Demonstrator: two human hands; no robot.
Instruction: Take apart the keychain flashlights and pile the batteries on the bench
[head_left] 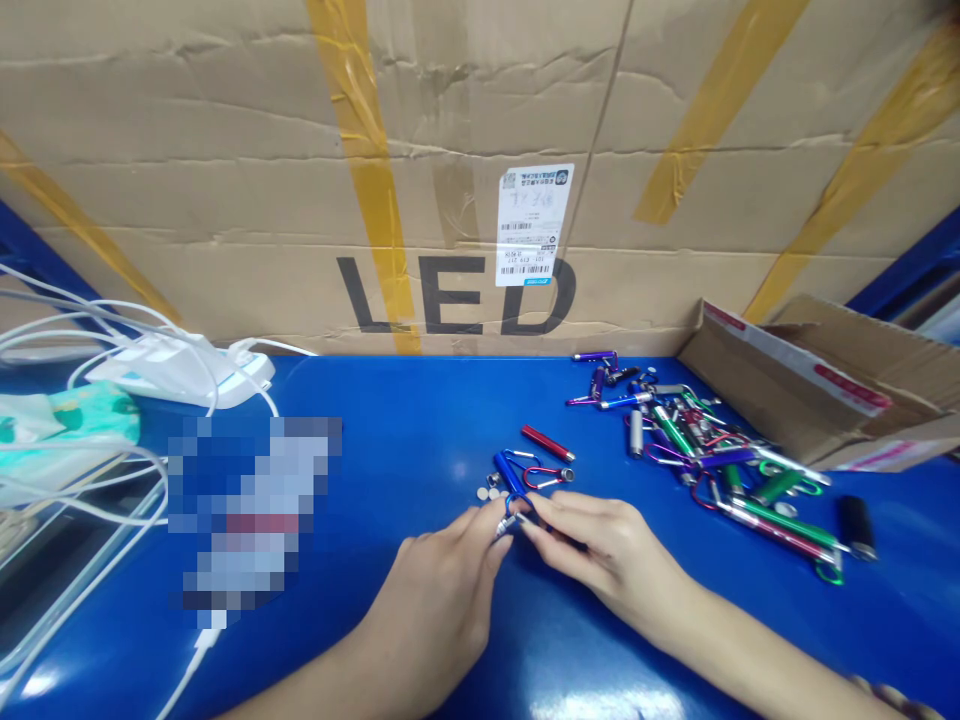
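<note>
My left hand (450, 570) is closed, thumb and forefinger pinching a small silver flashlight part (507, 525) with a blue clip loop (513, 502). From the other side, the fingertips of my right hand (600, 540) are pressed together on the same piece, partly covering it. Just beyond my fingertips lies a blue flashlight tube (507, 470). Near it are a red flashlight tube (547, 443), a red carabiner with a silver cap (551, 476) and several small button cells (487, 493).
Mini flashlights and carabiners in several colours lie piled (705, 440) at right, before an open cardboard box (780, 390). A black cylinder (856, 525) lies nearby. White cables and a power strip (187, 365) occupy the left. A large carton (465, 120) stands behind the blue table (390, 420).
</note>
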